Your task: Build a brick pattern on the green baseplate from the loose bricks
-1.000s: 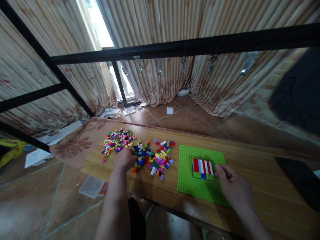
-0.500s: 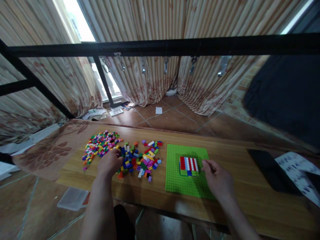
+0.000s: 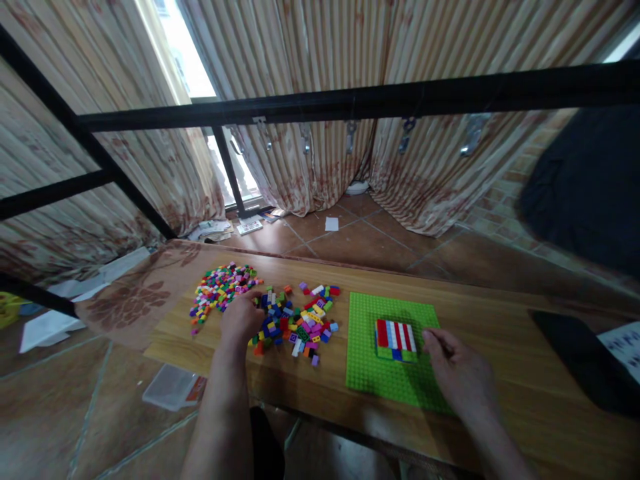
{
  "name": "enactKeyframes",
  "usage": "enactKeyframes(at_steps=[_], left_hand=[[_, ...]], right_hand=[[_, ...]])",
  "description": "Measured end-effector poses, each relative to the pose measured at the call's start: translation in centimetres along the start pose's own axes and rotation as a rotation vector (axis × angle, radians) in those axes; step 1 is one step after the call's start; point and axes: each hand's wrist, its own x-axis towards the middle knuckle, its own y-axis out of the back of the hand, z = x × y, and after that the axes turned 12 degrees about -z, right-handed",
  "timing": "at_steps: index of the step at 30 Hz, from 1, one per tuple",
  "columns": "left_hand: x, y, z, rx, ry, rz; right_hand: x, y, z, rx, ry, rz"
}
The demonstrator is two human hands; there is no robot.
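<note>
My left hand [image 3: 242, 317] reaches over the left edge of a pile of larger toy bricks [image 3: 305, 323]. Its fingers point down and are partly hidden, so what they touch does not show. My right hand [image 3: 457, 363] hovers at the right side of a green baseplate [image 3: 363, 370], its thumb and fingers pinched together. Whatever is in that pinch is too small to make out. Just left of it, on the baseplate, stands a small brick build [image 3: 396, 339] with red, white and light blue stripes on top and green and blue bricks along the front.
A heap of tiny bricks [image 3: 225, 283] lies at the far left of the wooden table [image 3: 310, 393]. To the right are a black flat object [image 3: 583, 357] and a printed sheet [image 3: 623, 343]. A clear plastic box [image 3: 170, 387] is below the table's left side. A black metal bar [image 3: 320, 110] crosses beyond.
The camera view has turned slightly left, so everything appears shifted right. Both hands stay at nearly the same places over the bricks and beside the build.
</note>
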Motion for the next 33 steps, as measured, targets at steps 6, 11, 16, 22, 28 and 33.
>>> enactKeyframes(at_steps=[6,11,16,22,28,33], left_hand=[[0.8,-0.1,0.6,0.017,-0.043,-0.022],[1.5,-0.6,0.8,0.039,-0.041,-0.025],[1.6,-0.8,0.8,0.08,-0.024,-0.011],[1.3,-0.7,1.0,0.077,-0.018,-0.003],[0.7,-0.1,1.2,0.05,-0.005,0.03],[-0.7,0.5,2.0,-0.262,-0.197,0.276]], right_hand=[[-0.1,-0.3,-0.4,0.024,0.024,0.009],[-0.1,-0.3,-0.3,0.056,0.039,0.002],[-0.2,-0.2,-0.4,0.07,0.041,0.002],[-0.3,-0.2,-0.4,0.08,0.052,-0.005],[-0.3,-0.1,-0.6,0.094,0.047,0.006],[-0.2,-0.2,-0.6,0.092,0.04,0.011]])
